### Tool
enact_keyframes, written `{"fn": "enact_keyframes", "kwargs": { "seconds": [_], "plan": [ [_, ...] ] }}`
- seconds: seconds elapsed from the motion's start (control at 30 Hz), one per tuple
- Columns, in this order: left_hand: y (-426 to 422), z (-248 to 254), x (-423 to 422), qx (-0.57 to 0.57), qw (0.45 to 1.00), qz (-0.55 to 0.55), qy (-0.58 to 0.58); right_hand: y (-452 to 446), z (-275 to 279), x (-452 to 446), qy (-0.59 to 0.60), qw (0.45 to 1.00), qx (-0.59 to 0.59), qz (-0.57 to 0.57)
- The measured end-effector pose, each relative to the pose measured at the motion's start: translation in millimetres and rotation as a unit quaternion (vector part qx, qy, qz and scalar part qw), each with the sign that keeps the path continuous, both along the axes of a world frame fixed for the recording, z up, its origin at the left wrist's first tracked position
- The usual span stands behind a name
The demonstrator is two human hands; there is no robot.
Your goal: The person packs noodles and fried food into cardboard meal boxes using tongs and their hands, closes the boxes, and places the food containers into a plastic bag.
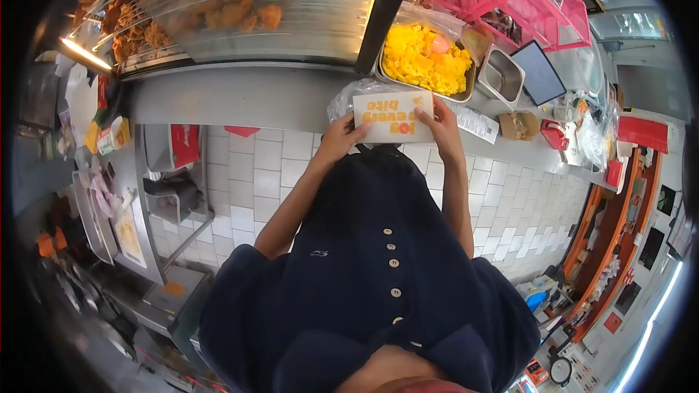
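Observation:
A white box (pixel 386 131) with orange and yellow lettering is held between both hands at the edge of the steel counter. My left hand (pixel 340 136) grips its left side, thumb on the top face. On its right side, my right hand (pixel 442 129) is closed in the same way. Crumpled clear plastic (pixel 346 98) lies just behind the box's left corner. Beyond the right corner stands a metal tray (pixel 472 86) filled with yellow food (pixel 422 54), a pinkish round piece on top.
A heated display (pixel 255 44) of fried food stands behind the counter (pixel 233 98). Right of the tray are an empty metal container (pixel 502 75), a dark-framed screen (pixel 539 73), a printed paper (pixel 475 122) and a brown box (pixel 519 125). Pink baskets (pixel 535 0) stand at the back right.

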State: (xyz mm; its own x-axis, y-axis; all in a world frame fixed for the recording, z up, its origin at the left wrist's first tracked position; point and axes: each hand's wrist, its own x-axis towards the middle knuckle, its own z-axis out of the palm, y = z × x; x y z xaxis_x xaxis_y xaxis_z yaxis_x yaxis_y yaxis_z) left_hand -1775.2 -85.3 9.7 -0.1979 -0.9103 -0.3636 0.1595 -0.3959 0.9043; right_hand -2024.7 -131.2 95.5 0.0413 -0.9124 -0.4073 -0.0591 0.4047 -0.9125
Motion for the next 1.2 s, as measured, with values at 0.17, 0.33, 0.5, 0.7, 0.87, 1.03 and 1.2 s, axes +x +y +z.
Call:
{"fn": "enact_keyframes", "kwargs": {
  "seconds": [0.17, 0.33, 0.5, 0.7, 0.87, 1.03, 1.2],
  "plan": [
    [-14, -9, 3, 0.085, 0.996, -0.003, 0.016, -8, -57, -1, -0.025, 0.999, 0.041, -0.023],
    [-9, -68, 4, 0.028, 0.996, -0.055, -0.069, 2, -128, -15, 0.079, 0.997, 0.025, 0.007],
    [-5, -66, 5, -0.099, 0.946, -0.101, -0.293, 9, -141, -13, 0.249, 0.958, -0.127, 0.072],
    [-3, -52, -8, -0.174, 0.896, -0.134, -0.387, 14, -116, -11, 0.266, 0.951, -0.141, 0.073],
    [-5, -64, -6, -0.173, 0.871, -0.13, -0.441, 26, -106, -12, 0.304, 0.919, -0.237, 0.086],
    [-8, -64, -9, -0.142, 0.875, -0.133, -0.444, 30, -97, -20, 0.297, 0.928, -0.172, 0.147],
    [-7, -68, -15, -0.156, 0.875, -0.081, -0.45, 54, -128, -33, 0.326, 0.892, -0.252, 0.188]
  ]
}}
